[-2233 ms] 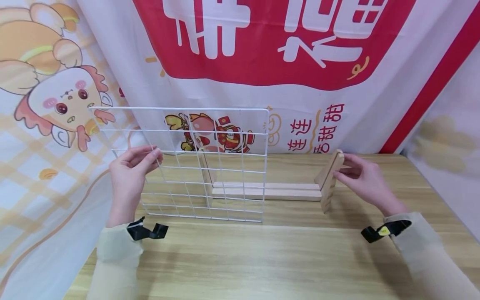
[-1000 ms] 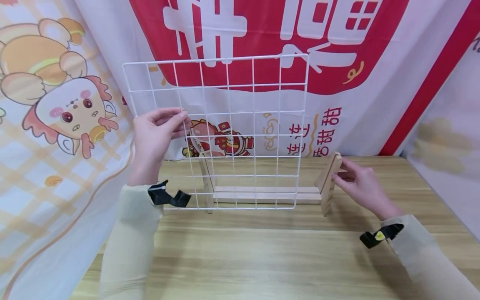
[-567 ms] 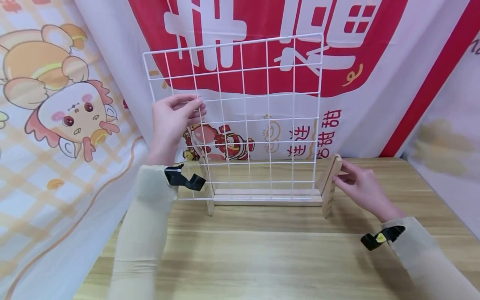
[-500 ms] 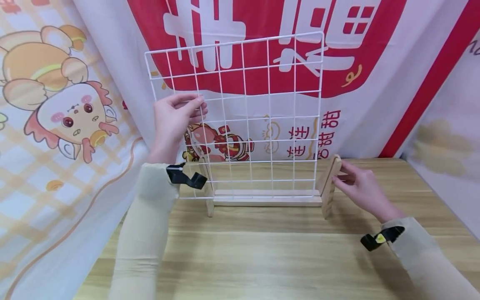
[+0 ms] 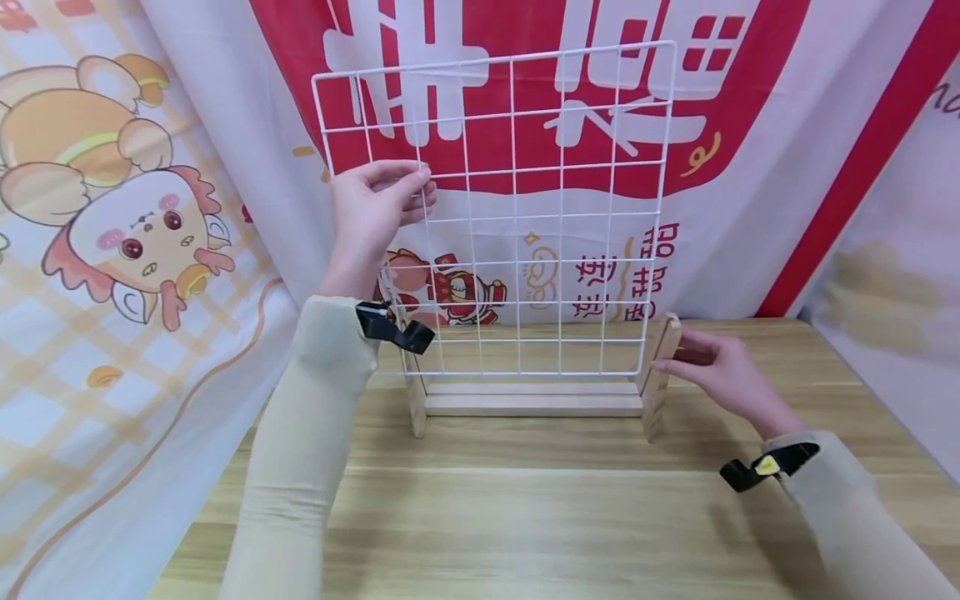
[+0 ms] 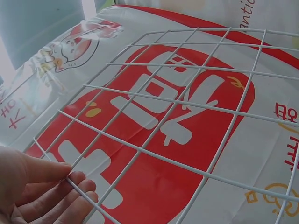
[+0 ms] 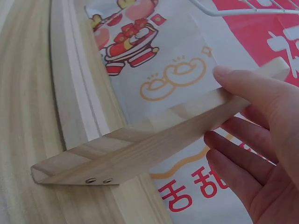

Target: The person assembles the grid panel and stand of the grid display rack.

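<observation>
Holding the white grid (image 5: 515, 171) by one of its wires, the left hand (image 5: 378, 200) is in a pinch—thumb on the near side, fingertips curled behind. The grid stands raised in front of the backdrop (image 5: 225, 108), its top edge higher at the right than at the left. Its bottom edge shows just above the crossbar (image 5: 534, 405) of the wooden stand in the head view; whether the two touch cannot be determined. The grid's lower right corner lies near the right upright (image 5: 660, 383).

The right hand (image 5: 723, 375) grips that upright toward its upper end, thumb across the edge and fingers at the outer face. Two screws (image 7: 99, 180) are visible near the upright's foot.

The stand rests on the table (image 5: 525, 525), with the left upright (image 5: 415, 392) at the crossbar's other end. The backdrop bears a red panel with white characters. Each wrist carries a black strap (image 5: 397, 327) at the cuff of a pale sleeve (image 5: 300, 450).
</observation>
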### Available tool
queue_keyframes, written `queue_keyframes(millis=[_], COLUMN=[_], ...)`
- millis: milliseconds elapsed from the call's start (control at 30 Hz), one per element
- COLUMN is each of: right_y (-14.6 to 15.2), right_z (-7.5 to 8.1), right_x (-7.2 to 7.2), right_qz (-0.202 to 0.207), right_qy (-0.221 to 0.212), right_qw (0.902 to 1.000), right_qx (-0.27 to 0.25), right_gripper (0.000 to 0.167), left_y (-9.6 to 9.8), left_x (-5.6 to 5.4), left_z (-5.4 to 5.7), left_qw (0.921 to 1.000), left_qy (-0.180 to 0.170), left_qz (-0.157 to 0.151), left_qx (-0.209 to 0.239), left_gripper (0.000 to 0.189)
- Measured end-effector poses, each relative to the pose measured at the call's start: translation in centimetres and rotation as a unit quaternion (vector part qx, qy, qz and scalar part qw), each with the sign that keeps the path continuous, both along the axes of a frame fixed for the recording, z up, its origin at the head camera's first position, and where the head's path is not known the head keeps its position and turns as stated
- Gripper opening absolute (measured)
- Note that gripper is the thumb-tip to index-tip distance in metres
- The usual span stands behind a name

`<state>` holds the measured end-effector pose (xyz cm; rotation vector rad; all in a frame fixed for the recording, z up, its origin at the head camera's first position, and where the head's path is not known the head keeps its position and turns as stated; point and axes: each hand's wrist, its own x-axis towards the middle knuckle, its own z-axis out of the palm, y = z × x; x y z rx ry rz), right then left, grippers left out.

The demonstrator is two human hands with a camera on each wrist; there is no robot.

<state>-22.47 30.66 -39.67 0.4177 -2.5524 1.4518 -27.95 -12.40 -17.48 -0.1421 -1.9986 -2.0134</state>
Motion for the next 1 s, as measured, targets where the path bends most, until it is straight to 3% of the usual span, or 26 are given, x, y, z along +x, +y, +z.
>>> queue_keyframes(millis=[200,600,1000], right_y=[0.3,0.3,0.5], right_z=[0.0,0.0,0.0], right_x=[-0.3,-0.8,-0.7], right_qz=[-0.006,0.001,-0.001], right_qy=[-0.014,-0.025,-0.045], right_qw=[0.9999,0.9995,0.9989], right_qx=[0.001,-0.021,-0.016], right_gripper=[0.047,0.047,0.050], left_y=[0.9,3.0,4.2], left_x=[-0.4,-1.4,-1.5], left_z=[0.9,4.2,5.6], left_qw=[1.0000,0.9997,0.9990], left_qy=[-0.002,0.011,0.031], left_qz=[-0.005,-0.018,-0.022], left_qx=[0.002,0.009,0.022], left_gripper=[0.031,0.028,0.026])
